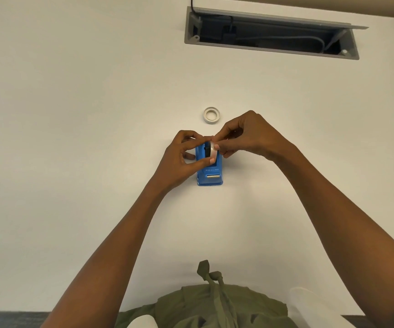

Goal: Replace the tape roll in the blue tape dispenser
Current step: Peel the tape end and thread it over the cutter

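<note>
The blue tape dispenser [209,177] stands on the white table [96,138], its metal cutter facing me. A clear tape roll [212,149] stands on edge above the dispenser's slot. My left hand [184,157] pinches the roll from the left, thumb on its near rim. My right hand [245,136] pinches the roll's top and right side with its fingertips. A second roll, a whitish ring [211,115], lies flat on the table just behind the hands. The dispenser's far end is hidden by my fingers.
An open grey cable hatch [271,34] with cords inside is set into the table at the far right. My olive-green garment [214,304] shows at the near table edge.
</note>
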### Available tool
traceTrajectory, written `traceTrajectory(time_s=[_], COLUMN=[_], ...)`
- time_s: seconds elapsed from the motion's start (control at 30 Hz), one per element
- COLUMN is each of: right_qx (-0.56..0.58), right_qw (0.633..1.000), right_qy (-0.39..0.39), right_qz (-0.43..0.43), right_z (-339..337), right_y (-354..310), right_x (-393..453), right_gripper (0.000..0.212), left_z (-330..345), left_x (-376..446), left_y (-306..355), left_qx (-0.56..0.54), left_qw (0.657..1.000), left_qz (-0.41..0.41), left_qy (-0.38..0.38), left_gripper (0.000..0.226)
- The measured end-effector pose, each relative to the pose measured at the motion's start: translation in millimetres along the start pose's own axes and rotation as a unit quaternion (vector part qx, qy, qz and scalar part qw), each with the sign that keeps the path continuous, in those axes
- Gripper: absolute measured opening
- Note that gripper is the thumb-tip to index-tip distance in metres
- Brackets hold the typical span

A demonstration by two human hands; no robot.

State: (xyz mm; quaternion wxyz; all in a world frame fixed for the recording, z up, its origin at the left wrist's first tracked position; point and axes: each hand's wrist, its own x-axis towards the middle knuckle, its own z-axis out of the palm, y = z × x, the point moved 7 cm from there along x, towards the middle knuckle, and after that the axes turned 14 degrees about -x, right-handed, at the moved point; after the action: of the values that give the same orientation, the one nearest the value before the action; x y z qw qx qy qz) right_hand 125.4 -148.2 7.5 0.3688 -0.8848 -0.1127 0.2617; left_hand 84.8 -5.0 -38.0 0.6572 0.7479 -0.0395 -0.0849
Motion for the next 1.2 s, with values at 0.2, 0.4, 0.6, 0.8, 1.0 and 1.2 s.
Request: traceTrajectory(time_s=[0.2,0.4,0.6,0.8,1.0,1.2], right_qx=[-0.137,-0.106,-0.063,-0.060,0.065,0.132], right_qw=[0.990,0.994,0.997,0.997,0.998,0.991], right_qy=[0.013,-0.007,-0.029,-0.024,-0.014,0.010], right_qz=[-0.033,-0.024,-0.029,-0.033,-0.004,0.029], right_z=[6,4,3,4,4,13], right_y=[-17,-14,-10,-9,12,21], right_x=[5,12,14,18,9,5], right_gripper=[0.014,0.011,0.005,0.007,0.010,0.020], left_z=[0,-3,-2,-1,2,2], left_x=[0,2,1,1,0,-4], left_y=[3,3,2,1,0,-2], left_qx=[-0.011,-0.014,0.000,-0.004,-0.007,-0.010], left_qw=[1.000,1.000,1.000,1.000,1.000,1.000], left_qz=[0.007,0.003,0.000,0.000,0.003,0.010], left_qy=[-0.002,0.000,-0.001,-0.001,-0.005,0.012], left_gripper=[0.045,0.045,0.044,0.041,0.040,0.041])
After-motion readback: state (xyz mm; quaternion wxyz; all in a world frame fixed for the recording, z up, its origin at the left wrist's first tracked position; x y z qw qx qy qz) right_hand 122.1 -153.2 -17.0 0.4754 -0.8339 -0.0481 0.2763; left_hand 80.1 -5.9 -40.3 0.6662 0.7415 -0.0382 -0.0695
